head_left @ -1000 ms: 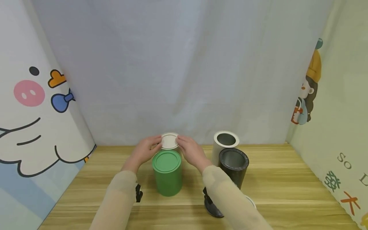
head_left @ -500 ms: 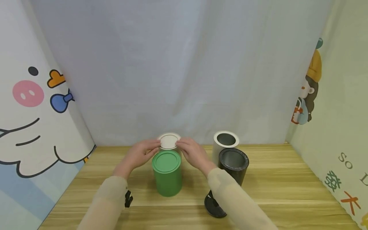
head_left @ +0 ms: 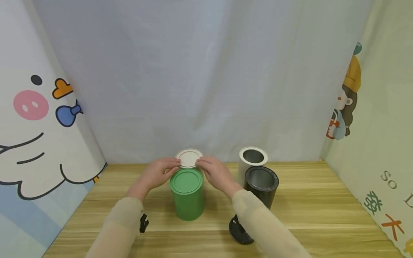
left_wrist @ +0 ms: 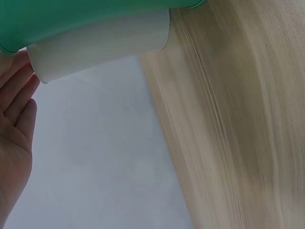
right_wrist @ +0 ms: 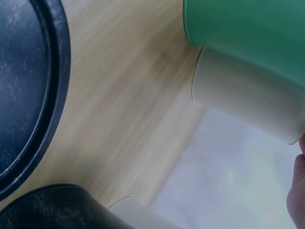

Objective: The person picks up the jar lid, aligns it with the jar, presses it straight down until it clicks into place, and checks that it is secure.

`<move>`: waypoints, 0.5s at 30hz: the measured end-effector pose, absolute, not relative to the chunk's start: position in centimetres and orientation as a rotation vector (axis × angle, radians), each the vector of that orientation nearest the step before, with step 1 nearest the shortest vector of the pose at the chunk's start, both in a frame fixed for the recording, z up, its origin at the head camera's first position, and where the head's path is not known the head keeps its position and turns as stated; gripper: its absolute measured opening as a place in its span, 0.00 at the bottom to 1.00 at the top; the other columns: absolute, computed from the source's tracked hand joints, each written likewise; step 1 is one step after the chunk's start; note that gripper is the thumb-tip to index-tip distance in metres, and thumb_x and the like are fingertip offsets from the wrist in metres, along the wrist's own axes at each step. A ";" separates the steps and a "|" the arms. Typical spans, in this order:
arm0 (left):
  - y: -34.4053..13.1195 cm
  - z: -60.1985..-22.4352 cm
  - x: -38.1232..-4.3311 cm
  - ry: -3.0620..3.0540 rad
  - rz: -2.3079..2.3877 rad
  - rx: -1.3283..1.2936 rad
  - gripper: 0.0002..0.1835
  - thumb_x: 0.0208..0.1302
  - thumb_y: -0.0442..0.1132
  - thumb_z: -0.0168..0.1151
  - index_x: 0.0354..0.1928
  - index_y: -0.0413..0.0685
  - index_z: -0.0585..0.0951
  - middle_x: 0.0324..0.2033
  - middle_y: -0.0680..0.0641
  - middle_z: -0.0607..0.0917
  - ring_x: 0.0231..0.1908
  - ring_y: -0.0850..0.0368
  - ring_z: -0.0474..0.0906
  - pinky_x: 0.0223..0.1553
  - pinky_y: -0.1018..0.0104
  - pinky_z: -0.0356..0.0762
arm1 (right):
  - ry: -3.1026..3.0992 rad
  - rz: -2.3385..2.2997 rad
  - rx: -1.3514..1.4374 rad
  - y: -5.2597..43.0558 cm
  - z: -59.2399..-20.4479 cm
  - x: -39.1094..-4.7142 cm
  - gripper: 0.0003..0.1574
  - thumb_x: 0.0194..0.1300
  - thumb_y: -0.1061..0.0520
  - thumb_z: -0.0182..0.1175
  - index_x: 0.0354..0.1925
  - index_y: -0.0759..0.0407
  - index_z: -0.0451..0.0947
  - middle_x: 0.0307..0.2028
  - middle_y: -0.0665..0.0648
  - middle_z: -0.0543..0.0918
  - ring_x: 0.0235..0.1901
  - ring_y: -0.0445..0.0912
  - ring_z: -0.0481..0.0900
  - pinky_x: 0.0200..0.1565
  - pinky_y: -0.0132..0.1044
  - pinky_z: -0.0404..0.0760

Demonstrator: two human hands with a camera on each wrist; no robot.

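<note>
A lidded white can [head_left: 189,158] stands at the back of the table, partly hidden behind a lidded green can [head_left: 188,195]. My left hand [head_left: 157,173] lies at the left side of the white lid, its fingertips on the rim. From the other side my right hand [head_left: 217,174] touches the same rim with its fingertips. In the left wrist view, the extended fingers [left_wrist: 21,90] meet the lid end of the white can [left_wrist: 102,43]. Only a part of the right hand [right_wrist: 298,186] shows in the right wrist view, beside the can's end.
To the right stand an open white can [head_left: 242,172] and, before it, an open black can [head_left: 266,195]. A round black lid [head_left: 240,234] lies on the wooden table [head_left: 180,238], partly under my right forearm. A pale curtain [head_left: 161,89] hangs behind.
My hands have drawn slightly apart and toward me on the white lid, uncovering more of it. The left forearm shifted left, the right one right. The cans have stayed in place.
</note>
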State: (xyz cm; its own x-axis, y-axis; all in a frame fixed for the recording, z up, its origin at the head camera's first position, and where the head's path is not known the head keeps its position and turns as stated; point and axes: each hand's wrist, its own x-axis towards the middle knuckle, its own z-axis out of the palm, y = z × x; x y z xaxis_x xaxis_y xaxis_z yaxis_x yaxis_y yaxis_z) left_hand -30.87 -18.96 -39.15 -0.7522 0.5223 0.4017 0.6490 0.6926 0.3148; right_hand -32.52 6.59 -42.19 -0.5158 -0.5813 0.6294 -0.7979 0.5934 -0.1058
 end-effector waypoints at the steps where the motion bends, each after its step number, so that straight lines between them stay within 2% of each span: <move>1: -18.9 -39.1 -30.8 -2.621 -0.637 -0.930 0.16 0.70 0.37 0.61 0.57 0.39 0.83 0.55 0.42 0.83 0.59 0.40 0.76 0.62 0.44 0.71 | -2.281 0.522 1.085 6.6 -42.3 -32.5 0.16 0.68 0.67 0.59 0.53 0.61 0.82 0.53 0.57 0.82 0.56 0.52 0.78 0.61 0.41 0.75; 8: -18.8 -39.3 -30.9 -2.590 -0.617 -0.927 0.15 0.69 0.35 0.62 0.54 0.38 0.84 0.53 0.42 0.84 0.57 0.40 0.77 0.61 0.45 0.72 | -2.298 0.533 1.050 6.4 -42.6 -32.4 0.19 0.67 0.69 0.57 0.54 0.59 0.81 0.55 0.57 0.81 0.57 0.52 0.77 0.62 0.42 0.74; 15: -18.7 -39.6 -31.2 -2.555 -0.580 -0.932 0.13 0.68 0.36 0.63 0.52 0.39 0.85 0.51 0.43 0.85 0.55 0.41 0.78 0.60 0.46 0.73 | -2.301 0.533 1.027 6.3 -42.7 -32.2 0.25 0.61 0.74 0.55 0.55 0.60 0.80 0.55 0.59 0.81 0.57 0.54 0.77 0.61 0.43 0.75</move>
